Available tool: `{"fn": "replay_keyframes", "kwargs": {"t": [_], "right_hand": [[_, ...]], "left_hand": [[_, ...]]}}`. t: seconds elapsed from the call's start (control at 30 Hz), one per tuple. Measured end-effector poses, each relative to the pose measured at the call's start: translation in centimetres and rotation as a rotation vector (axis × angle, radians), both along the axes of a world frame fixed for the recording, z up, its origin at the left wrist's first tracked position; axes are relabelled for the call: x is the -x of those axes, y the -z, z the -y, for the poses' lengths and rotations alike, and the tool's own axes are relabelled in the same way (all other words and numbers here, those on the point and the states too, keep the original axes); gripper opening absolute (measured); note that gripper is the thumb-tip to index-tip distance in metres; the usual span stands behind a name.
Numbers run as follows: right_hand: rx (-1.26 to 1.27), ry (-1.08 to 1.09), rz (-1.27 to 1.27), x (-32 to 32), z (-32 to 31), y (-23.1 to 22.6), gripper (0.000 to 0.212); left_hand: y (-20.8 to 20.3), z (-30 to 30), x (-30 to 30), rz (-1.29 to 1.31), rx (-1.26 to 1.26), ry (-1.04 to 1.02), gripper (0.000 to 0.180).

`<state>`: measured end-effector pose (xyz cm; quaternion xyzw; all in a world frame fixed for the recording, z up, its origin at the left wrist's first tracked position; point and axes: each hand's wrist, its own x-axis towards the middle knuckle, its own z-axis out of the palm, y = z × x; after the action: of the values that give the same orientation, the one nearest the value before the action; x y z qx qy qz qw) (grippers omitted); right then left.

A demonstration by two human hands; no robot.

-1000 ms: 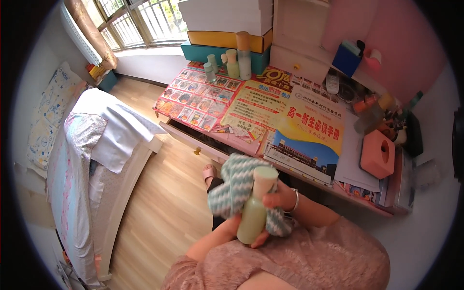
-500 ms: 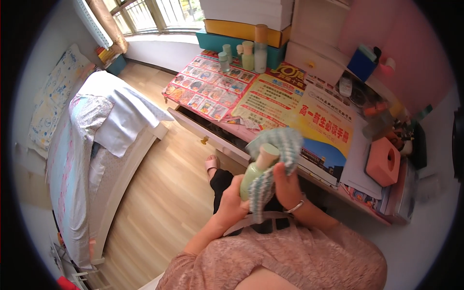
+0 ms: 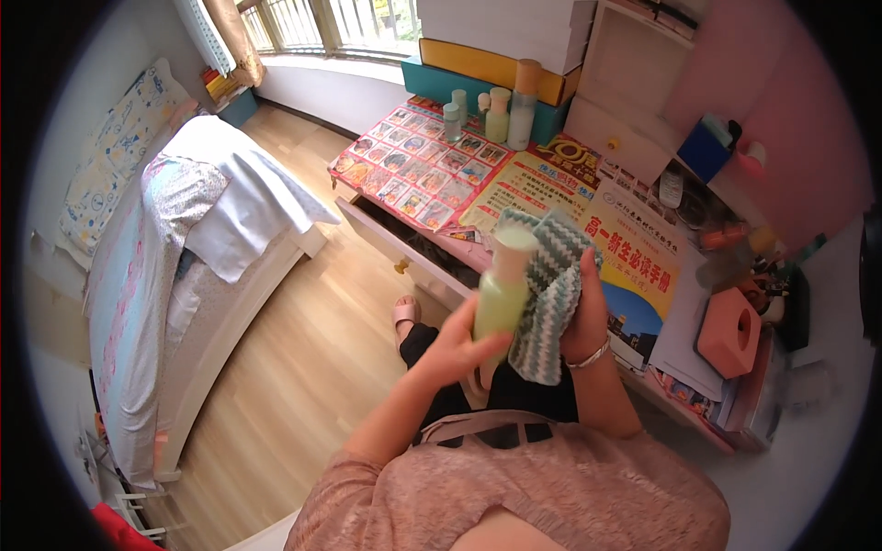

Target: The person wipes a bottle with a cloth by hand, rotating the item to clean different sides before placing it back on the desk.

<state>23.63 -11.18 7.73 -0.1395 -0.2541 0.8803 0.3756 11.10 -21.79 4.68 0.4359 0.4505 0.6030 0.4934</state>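
Above my lap, near the desk's front edge, my left hand (image 3: 457, 343) is wrapped round the lower part of a pale green bottle (image 3: 502, 292) with a cream cap. The bottle stands nearly upright and is slightly blurred. Right beside it, my right hand (image 3: 588, 317) grips a striped grey-green and white cloth (image 3: 549, 308), which hangs in folds against the bottle's right side. Most of my right fingers are hidden behind the cloth. A bracelet circles my right wrist.
Several cosmetic bottles (image 3: 497, 116) stand at the back of the desk, before stacked boxes (image 3: 487, 69). Printed sheets (image 3: 432, 165) cover the desktop. An open drawer (image 3: 404, 253) juts out at its front. A pink tissue box (image 3: 729, 335) sits at the right, a bed (image 3: 220, 340) at the left.
The cloth has come off from around the bottle and now hangs beside it. My right hand has moved right; the bottle is more upright and slightly farther right.
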Motion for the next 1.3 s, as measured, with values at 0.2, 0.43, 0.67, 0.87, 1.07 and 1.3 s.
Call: {"fn": "replay_keyframes", "kwargs": {"t": [0.2, 0.43, 0.67, 0.87, 1.07, 1.3], "right_hand": [[-0.025, -0.077, 0.158, 1.5, -2.3, -1.1, 0.049], [-0.058, -0.105, 0.381, 5.0, -7.5, -0.6, 0.048], [-0.077, -0.138, 0.107, 2.0, -7.6, -0.7, 0.043], [-0.179, -0.134, 0.155, -3.1, -7.3, -0.7, 0.058], [-0.874, -0.443, 0.803, -6.0, -6.9, -2.7, 0.07], [-1.195, -0.154, 1.205, -8.4, -8.1, -7.8, 0.052]], "left_hand": [[0.0, -8.9, 3.2, -0.123, -0.096, -0.339, 0.047], [1.4, -14.9, 5.6, -0.344, -0.207, -0.532, 0.042], [2.2, -14.6, 5.7, -0.445, -0.067, -0.523, 0.046], [2.1, -11.4, 3.8, -0.655, -0.179, -0.851, 0.044], [-1.5, -10.7, -0.5, -0.106, -0.214, -0.014, 0.036], [-4.6, -13.9, -0.2, -0.565, -0.581, -0.265, 0.021]]}}
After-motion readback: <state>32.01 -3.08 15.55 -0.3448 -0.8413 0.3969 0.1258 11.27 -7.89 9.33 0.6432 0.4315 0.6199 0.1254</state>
